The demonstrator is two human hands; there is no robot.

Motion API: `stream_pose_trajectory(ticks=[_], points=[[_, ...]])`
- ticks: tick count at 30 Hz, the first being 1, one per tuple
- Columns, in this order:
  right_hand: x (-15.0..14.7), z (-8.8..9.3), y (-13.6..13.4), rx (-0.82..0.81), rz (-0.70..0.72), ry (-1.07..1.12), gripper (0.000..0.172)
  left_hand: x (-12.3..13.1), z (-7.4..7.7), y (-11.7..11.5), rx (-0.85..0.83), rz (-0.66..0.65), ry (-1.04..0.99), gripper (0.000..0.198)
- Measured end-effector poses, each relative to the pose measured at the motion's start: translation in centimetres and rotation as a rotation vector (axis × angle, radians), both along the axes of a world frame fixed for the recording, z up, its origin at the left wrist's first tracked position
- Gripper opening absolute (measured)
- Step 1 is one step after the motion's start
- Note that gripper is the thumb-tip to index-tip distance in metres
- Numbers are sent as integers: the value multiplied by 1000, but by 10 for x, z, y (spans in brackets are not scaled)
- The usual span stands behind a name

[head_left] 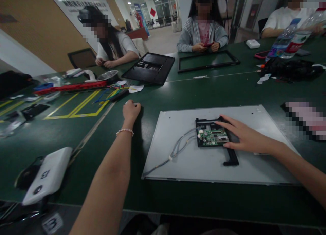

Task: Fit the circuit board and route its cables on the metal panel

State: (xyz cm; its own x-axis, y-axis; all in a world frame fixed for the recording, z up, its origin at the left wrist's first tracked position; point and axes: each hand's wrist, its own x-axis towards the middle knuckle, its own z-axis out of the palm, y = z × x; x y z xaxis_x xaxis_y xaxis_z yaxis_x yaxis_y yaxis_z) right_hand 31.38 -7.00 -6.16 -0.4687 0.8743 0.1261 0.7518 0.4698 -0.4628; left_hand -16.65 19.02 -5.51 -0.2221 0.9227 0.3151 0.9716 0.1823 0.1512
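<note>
A flat grey-white metal display panel (178,126) lies on the table in front of me. On it sits a green circuit board (212,137) in a black plastic bracket (233,156). Grey cables (175,152) run from the board's left side to the panel's lower left corner. My right hand (243,134) rests over the bracket's right side, its fingers stretched apart, with fingertips and thumb touching the frame. Left of the panel, my left hand (131,111) is closed against the table; whatever is in its fingers is too small to make out.
A black back cover (150,68) and a black screen frame (209,66) lie farther back. Tools and wires (112,92) are at the left, a white device (48,175) at lower left. A phone (305,119) and bottles (285,41) stand or lie right. Several people sit opposite.
</note>
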Motion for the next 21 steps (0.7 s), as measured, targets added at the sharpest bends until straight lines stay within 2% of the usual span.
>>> stream_pose_trajectory(ticks=[4, 12, 21], points=[[1, -1, 1, 9, 3, -18, 78, 4, 0, -2, -8, 7, -6, 49], [2, -5, 2, 12, 10, -27, 75, -5, -5, 0, 34, 14, -83, 35], [3, -2, 1, 32, 20, -22, 74, -32, -22, 25, 149, -32, -287, 39]])
